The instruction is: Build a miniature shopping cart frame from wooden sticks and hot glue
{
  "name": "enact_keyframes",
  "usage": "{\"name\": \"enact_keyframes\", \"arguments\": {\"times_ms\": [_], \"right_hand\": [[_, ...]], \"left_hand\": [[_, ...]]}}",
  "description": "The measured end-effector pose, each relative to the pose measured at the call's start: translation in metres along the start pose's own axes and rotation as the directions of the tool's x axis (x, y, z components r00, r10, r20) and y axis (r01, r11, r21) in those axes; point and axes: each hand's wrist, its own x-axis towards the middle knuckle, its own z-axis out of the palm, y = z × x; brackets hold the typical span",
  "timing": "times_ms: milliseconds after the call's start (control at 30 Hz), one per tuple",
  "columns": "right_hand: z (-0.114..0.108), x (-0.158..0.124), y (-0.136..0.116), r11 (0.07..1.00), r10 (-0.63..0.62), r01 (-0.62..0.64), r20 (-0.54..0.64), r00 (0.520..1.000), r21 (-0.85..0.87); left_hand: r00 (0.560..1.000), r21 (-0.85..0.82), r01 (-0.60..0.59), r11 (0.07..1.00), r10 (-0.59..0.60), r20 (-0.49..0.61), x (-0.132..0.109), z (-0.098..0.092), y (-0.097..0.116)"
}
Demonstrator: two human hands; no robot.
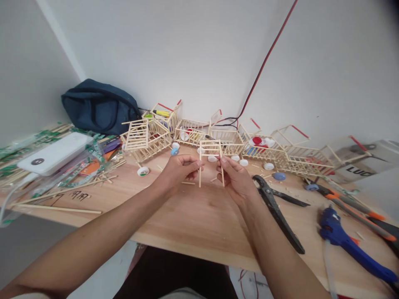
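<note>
Both my hands hold a small ladder-like frame of thin wooden sticks (210, 151) upright above the wooden table (193, 216). My left hand (179, 168) pinches its left upright stick. My right hand (235, 178) pinches its right upright stick, fingers closed. Behind the frame, along the wall, stands a row of small stick-built carts (224, 141), some with red handles and bottle caps inside.
Black pliers (276, 209) lie right of my right hand. A blue glue gun (346, 241) and orange-handled tools (352, 205) lie at the right. Loose bottle caps (143, 171) dot the table. A dark blue bag (98, 107), a white power bank (52, 155) and stick packets sit left.
</note>
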Motion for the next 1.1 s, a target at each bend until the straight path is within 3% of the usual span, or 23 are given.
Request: {"name": "enact_keyframes", "arguments": {"times_ms": [233, 333, 400, 467, 533, 633, 700, 833, 1100], "right_hand": [[-0.008, 0.005, 0.006, 0.979, -0.075, 0.076, 0.012, 0.997, -0.189], [-0.006, 0.004, 0.006, 0.937, -0.193, 0.183, -0.005, 0.981, -0.297], [-0.003, 0.001, 0.004, 0.87, -0.339, 0.3, -0.033, 0.94, -0.39], [0.001, -0.003, 0.001, 0.734, -0.513, 0.417, -0.035, 0.858, -0.537], [0.004, -0.008, -0.002, 0.522, -0.652, 0.484, 0.037, 0.757, -0.702], [0.007, -0.012, -0.004, 0.179, -0.734, 0.498, 0.222, 0.642, -0.848], [0.007, -0.011, -0.003, 0.015, -0.735, 0.479, 0.315, 0.601, -0.878], [0.005, -0.008, 0.0, -0.146, -0.696, 0.415, 0.392, 0.602, -0.898], [0.007, -0.007, 0.001, -0.185, -0.648, 0.401, 0.418, 0.637, -0.897]], "left_hand": [[1.0, -0.025, -0.005, 1.0, 0.005, -0.003, -0.001, 0.002, 0.001], [1.0, -0.027, 0.018, 0.999, -0.018, -0.01, -0.002, 0.004, 0.002], [1.0, -0.014, 0.016, 1.0, -0.016, -0.003, -0.002, 0.004, 0.001], [1.0, 0.003, -0.002, 1.0, 0.002, -0.001, -0.002, 0.004, 0.0], [1.0, 0.016, -0.022, 1.0, 0.022, -0.007, -0.001, 0.003, -0.001], [1.0, 0.033, -0.029, 0.999, 0.029, -0.007, -0.001, 0.002, -0.003], [1.0, 0.044, -0.023, 0.999, 0.023, -0.001, -0.001, 0.003, -0.004], [1.0, 0.059, -0.025, 0.998, 0.025, 0.003, -0.003, 0.006, -0.003], [0.999, 0.073, -0.05, 0.996, 0.05, 0.002, -0.004, 0.006, -0.001]]}}
